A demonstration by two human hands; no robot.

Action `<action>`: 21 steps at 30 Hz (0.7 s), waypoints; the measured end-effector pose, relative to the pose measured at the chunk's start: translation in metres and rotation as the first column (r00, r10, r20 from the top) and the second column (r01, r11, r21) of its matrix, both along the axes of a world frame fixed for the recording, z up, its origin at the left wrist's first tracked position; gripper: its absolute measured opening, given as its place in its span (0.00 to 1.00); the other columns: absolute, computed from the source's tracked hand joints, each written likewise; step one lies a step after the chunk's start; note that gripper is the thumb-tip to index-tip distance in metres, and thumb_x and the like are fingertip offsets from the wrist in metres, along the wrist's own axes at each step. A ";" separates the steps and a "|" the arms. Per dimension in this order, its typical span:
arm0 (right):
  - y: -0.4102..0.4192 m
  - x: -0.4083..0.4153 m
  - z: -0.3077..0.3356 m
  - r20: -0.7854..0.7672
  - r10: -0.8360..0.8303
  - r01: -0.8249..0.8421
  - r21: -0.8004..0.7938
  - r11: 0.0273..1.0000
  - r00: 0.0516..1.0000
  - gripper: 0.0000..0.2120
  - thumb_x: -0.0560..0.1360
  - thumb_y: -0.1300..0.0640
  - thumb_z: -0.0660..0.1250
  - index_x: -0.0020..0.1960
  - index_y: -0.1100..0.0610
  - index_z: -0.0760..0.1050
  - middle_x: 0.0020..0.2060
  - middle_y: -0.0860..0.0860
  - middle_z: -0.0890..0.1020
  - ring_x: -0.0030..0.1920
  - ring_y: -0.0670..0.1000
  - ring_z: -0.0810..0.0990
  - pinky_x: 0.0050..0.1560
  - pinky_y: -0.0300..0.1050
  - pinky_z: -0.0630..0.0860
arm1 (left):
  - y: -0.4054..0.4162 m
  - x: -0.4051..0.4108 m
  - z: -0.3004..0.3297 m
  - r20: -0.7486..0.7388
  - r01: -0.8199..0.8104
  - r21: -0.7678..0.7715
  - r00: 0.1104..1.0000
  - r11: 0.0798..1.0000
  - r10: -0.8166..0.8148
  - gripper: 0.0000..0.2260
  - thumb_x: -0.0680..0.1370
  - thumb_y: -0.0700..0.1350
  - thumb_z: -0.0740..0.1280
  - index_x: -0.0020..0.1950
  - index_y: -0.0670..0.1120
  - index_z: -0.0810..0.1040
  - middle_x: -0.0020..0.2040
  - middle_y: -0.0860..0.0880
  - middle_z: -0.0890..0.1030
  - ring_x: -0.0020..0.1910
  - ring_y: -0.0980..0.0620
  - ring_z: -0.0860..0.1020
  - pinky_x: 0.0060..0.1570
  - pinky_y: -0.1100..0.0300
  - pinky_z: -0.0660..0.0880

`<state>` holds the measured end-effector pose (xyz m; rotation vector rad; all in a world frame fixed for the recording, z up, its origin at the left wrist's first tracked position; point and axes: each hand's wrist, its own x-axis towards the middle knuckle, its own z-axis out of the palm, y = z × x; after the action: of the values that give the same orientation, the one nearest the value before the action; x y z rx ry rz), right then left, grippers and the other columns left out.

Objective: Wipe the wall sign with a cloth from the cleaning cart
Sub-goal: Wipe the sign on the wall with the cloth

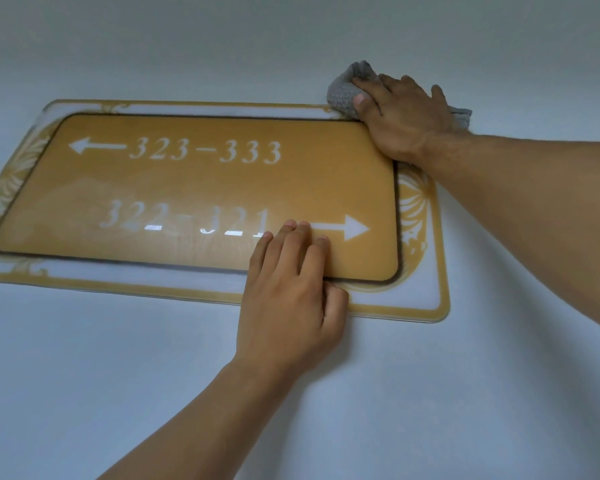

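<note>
A gold wall sign [194, 188] with white room numbers and two arrows hangs on a pale wall, inside a clear ornate border. My right hand [400, 116] presses a grey cloth [343, 90] against the sign's top right corner; a bit of the cloth sticks out behind the hand. My left hand [291, 292] lies flat on the sign's lower right part, fingers together beside the right-pointing arrow, thumb on the lower border. It holds nothing.
The pale wall [118, 375] surrounds the sign on all sides. No cart or other object is in view.
</note>
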<state>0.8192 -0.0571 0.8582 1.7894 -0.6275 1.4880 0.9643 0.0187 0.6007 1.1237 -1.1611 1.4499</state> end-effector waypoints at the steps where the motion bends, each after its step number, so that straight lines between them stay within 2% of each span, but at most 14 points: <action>1: 0.001 -0.001 -0.002 -0.007 -0.006 0.006 0.001 1.000 1.000 0.27 0.82 0.36 0.38 0.80 0.39 0.51 0.81 0.50 0.56 0.80 0.56 0.51 0.76 0.66 0.45 | 0.000 -0.001 -0.001 -0.004 -0.001 0.003 1.000 1.000 0.001 0.21 0.72 0.45 0.58 0.62 0.40 0.76 0.67 0.41 0.75 0.71 0.41 0.68 0.73 0.44 0.61; 11: 0.005 0.000 -0.025 -0.026 -0.072 0.072 -0.003 0.997 0.997 0.26 0.83 0.37 0.38 0.80 0.39 0.47 0.82 0.49 0.52 0.81 0.56 0.49 0.77 0.66 0.43 | 0.001 -0.002 -0.002 -0.009 0.037 -0.039 0.999 0.999 -0.037 0.19 0.71 0.44 0.59 0.59 0.38 0.77 0.65 0.39 0.75 0.69 0.38 0.69 0.69 0.42 0.64; 13: 0.005 -0.001 -0.031 -0.036 -0.075 0.074 -0.015 0.997 0.997 0.26 0.83 0.37 0.38 0.80 0.39 0.47 0.82 0.49 0.52 0.81 0.56 0.49 0.77 0.66 0.43 | 0.003 0.000 -0.001 -0.099 0.027 -0.092 0.994 0.995 -0.036 0.20 0.71 0.44 0.59 0.60 0.38 0.76 0.66 0.38 0.73 0.69 0.38 0.68 0.69 0.41 0.63; 16: 0.003 -0.003 -0.043 -0.058 -0.084 0.083 -0.024 0.996 0.995 0.26 0.83 0.37 0.38 0.80 0.38 0.46 0.82 0.49 0.51 0.81 0.56 0.49 0.77 0.65 0.42 | 0.005 0.001 0.000 -0.267 -0.006 -0.103 0.963 0.995 -0.022 0.22 0.73 0.46 0.57 0.64 0.39 0.73 0.70 0.38 0.69 0.75 0.40 0.62 0.72 0.41 0.56; 18: 0.003 -0.002 -0.051 -0.059 -0.080 0.079 -0.024 0.997 0.995 0.26 0.83 0.37 0.38 0.80 0.38 0.46 0.82 0.49 0.51 0.81 0.56 0.49 0.77 0.64 0.42 | 0.003 0.001 0.000 -0.302 -0.051 -0.080 0.953 0.996 0.024 0.22 0.73 0.47 0.56 0.64 0.39 0.72 0.72 0.39 0.68 0.77 0.40 0.59 0.73 0.41 0.54; 21: 0.004 -0.001 -0.062 -0.058 -0.073 0.072 -0.018 0.997 0.996 0.26 0.83 0.37 0.39 0.80 0.38 0.46 0.82 0.49 0.51 0.81 0.56 0.48 0.78 0.63 0.42 | 0.002 0.001 -0.002 -0.328 -0.026 -0.091 0.945 0.996 -0.006 0.23 0.73 0.47 0.54 0.65 0.40 0.72 0.73 0.39 0.67 0.77 0.39 0.58 0.75 0.41 0.53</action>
<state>0.8183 -0.0534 0.7961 1.7723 -0.6425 1.3836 0.9654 0.0211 0.5988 1.2501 -0.8457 1.2520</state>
